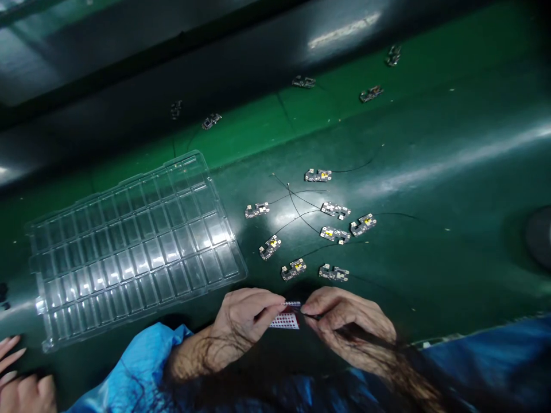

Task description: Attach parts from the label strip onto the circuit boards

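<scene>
Near the bottom centre, my left hand (247, 315) pinches a small white sheet with rows of red dots (284, 322) between thumb and fingertips. Its upper edge is folded or curled. Just to the right, my right hand (350, 321) is closed in a pinch at the sheet's right side. Something thin and dark shows at its fingertips, too small to name. Beyond my hands lie several small circuit boards with thin black wires; the nearest are one board with a yellow patch (294, 269) and another board (334, 273).
A clear plastic compartment tray (142, 252) lies to the left. More circuit boards (303, 82) are scattered along the far green strip. At the lower left edge are another person's hands (26, 393). A dark round object (540, 235) stands at the right edge.
</scene>
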